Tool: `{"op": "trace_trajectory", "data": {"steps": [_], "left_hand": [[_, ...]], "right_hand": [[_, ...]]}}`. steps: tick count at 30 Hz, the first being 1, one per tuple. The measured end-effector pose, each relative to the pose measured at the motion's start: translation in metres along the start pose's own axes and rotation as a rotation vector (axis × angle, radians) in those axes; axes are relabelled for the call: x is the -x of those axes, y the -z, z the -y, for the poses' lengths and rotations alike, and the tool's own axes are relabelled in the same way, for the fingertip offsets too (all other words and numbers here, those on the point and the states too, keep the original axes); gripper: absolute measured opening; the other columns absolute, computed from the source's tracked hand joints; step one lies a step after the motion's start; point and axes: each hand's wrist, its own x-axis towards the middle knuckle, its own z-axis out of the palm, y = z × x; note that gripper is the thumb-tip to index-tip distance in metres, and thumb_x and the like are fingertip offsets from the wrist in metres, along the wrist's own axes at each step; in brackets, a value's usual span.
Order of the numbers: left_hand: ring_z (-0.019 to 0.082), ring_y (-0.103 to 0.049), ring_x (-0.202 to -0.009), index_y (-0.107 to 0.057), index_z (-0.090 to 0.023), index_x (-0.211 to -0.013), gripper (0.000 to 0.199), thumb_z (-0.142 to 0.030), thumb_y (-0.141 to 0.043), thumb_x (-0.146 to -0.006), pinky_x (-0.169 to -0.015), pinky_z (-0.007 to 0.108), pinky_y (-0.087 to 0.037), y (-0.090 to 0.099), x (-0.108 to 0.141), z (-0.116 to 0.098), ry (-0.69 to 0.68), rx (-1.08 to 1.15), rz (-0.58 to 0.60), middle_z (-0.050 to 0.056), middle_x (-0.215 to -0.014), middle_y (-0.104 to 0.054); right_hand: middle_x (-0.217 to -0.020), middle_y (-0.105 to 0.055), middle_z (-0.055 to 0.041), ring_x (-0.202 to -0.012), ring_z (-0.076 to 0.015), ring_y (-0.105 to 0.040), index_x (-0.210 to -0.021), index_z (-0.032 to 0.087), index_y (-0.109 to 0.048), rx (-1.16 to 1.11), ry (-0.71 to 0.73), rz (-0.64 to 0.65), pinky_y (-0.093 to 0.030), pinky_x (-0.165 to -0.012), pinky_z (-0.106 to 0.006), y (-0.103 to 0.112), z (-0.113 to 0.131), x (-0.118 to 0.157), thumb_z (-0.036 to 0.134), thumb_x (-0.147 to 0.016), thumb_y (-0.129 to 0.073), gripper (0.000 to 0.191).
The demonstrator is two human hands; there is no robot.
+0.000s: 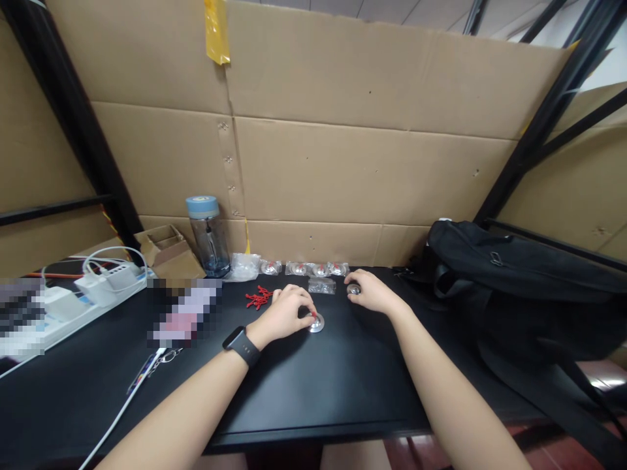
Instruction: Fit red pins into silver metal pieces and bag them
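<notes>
A shiny disc (317, 324) lies flat on the black table (313, 391), near the middle. A red bit (314, 314) on top of it is pinched between the thumb and a finger of the left hand (292, 312). A black watch (243, 346) is worn on the left wrist. A small shiny cup (353, 290) is held by the right hand (371, 292), with the thumb on the near side and the fingers on the far side. The cup is found to the right of the disc and farther back.

Red strings (258, 297) are heaped just to the left of the left hand. Behind the hands, four clear packs (319, 269) with shiny, red-dotted things in them are set in a row by the brown wall (343, 170). One more clear bag (322, 286) is seen in front of them. A bottle (209, 241) with a blue lid, an open box (169, 251) and a white plug strip (73, 303) are seen on the left. A big black bag (519, 294) is seen on the right.
</notes>
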Motion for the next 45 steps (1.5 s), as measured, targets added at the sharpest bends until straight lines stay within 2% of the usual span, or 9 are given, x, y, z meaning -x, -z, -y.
{"op": "trace_trajectory", "data": {"steps": [2, 5, 10, 14, 18, 28, 39, 42, 45], "left_hand": [[0.027, -0.053, -0.116, -0.076, -0.032, -0.092, 0.011, -0.034, -0.071, -0.082, -0.096, 0.044, -0.037, 0.003, 0.0, 0.001, -0.012, -0.002, 0.01, 0.002, -0.11, -0.07], [0.027, -0.054, -0.117, -0.073, -0.034, -0.1, 0.024, -0.023, -0.065, -0.08, -0.097, 0.044, -0.039, 0.011, 0.001, 0.009, 0.007, -0.033, -0.031, 0.001, -0.115, -0.069], [0.03, -0.053, -0.119, -0.072, -0.03, -0.106, 0.039, -0.011, -0.055, -0.076, -0.099, 0.049, -0.039, 0.027, 0.002, 0.048, 0.175, -0.211, -0.165, 0.006, -0.119, -0.069], [0.033, -0.051, -0.12, -0.073, -0.029, -0.104, 0.033, -0.015, -0.054, -0.082, -0.098, 0.052, -0.036, 0.037, 0.006, 0.082, 0.327, -0.331, -0.179, 0.007, -0.122, -0.068], [0.034, -0.049, -0.117, -0.075, -0.03, -0.095, 0.02, -0.024, -0.059, -0.084, -0.095, 0.05, -0.036, 0.041, 0.01, 0.098, 0.419, -0.37, -0.165, 0.007, -0.118, -0.069], [0.033, -0.049, -0.112, -0.073, -0.026, -0.079, 0.014, -0.027, -0.06, -0.084, -0.092, 0.048, -0.033, 0.039, 0.008, 0.09, 0.466, -0.394, -0.122, 0.008, -0.105, -0.07], [0.031, -0.055, -0.107, -0.063, -0.022, -0.091, 0.017, -0.03, -0.048, -0.095, -0.092, 0.046, -0.031, 0.042, 0.006, 0.082, 0.482, -0.358, -0.168, 0.009, -0.101, -0.071], [0.028, -0.061, -0.102, -0.062, -0.023, -0.095, 0.016, -0.029, -0.048, -0.097, -0.094, 0.045, -0.031, 0.044, 0.003, 0.075, 0.418, -0.274, -0.198, 0.006, -0.097, -0.073], [0.025, -0.065, -0.1, -0.066, -0.024, -0.094, 0.012, -0.031, -0.056, -0.094, -0.095, 0.041, -0.032, 0.043, 0.0, 0.062, 0.304, -0.135, -0.211, 0.003, -0.097, -0.075]], "right_hand": [[-0.115, -0.069, -0.0111, -0.104, -0.0254, -0.065, -0.109, 0.019, -0.071, 0.032, -0.057, 0.037, -0.048, -0.09, -0.03, -0.001, -0.014, 0.0, 0.016, -0.068, -0.074, 0.041], [-0.11, -0.072, -0.0094, -0.097, -0.0234, -0.068, -0.111, 0.02, -0.07, 0.009, -0.079, 0.091, -0.049, -0.084, -0.029, -0.005, -0.025, 0.0, 0.016, -0.073, -0.071, 0.038], [-0.111, -0.073, -0.0082, -0.097, -0.0225, -0.069, -0.112, 0.021, -0.071, -0.004, -0.095, 0.079, -0.049, -0.086, -0.028, -0.007, -0.027, -0.002, 0.017, -0.073, -0.074, 0.039], [-0.107, -0.074, -0.0081, -0.095, -0.0225, -0.07, -0.114, 0.021, -0.07, -0.026, -0.16, 0.084, -0.049, -0.085, -0.029, -0.008, -0.03, -0.003, 0.024, -0.075, -0.074, 0.039], [-0.107, -0.074, -0.007, -0.091, -0.0216, -0.07, -0.112, 0.023, -0.07, -0.01, -0.173, 0.075, -0.049, -0.079, -0.027, -0.009, -0.033, -0.003, 0.026, -0.075, -0.074, 0.037], [-0.103, -0.075, -0.006, -0.093, -0.0225, -0.07, -0.107, 0.025, -0.072, 0.009, -0.165, 0.072, -0.049, -0.08, -0.027, -0.011, -0.034, -0.004, 0.026, -0.07, -0.077, 0.038], [-0.097, -0.075, -0.0049, -0.083, -0.0187, -0.069, -0.098, 0.02, -0.072, -0.09, -0.151, 0.048, -0.049, -0.075, -0.025, -0.009, -0.036, -0.005, 0.024, -0.07, -0.075, 0.028], [-0.095, -0.075, -0.0038, -0.079, -0.0179, -0.068, -0.097, 0.021, -0.072, -0.099, -0.15, 0.025, -0.049, -0.073, -0.026, -0.007, -0.036, -0.006, 0.025, -0.071, -0.075, 0.026], [-0.094, -0.075, -0.0029, -0.078, -0.018, -0.067, -0.098, 0.023, -0.071, -0.112, -0.101, -0.086, -0.05, -0.075, -0.028, -0.004, -0.027, -0.006, 0.025, -0.072, -0.074, 0.026]]}}
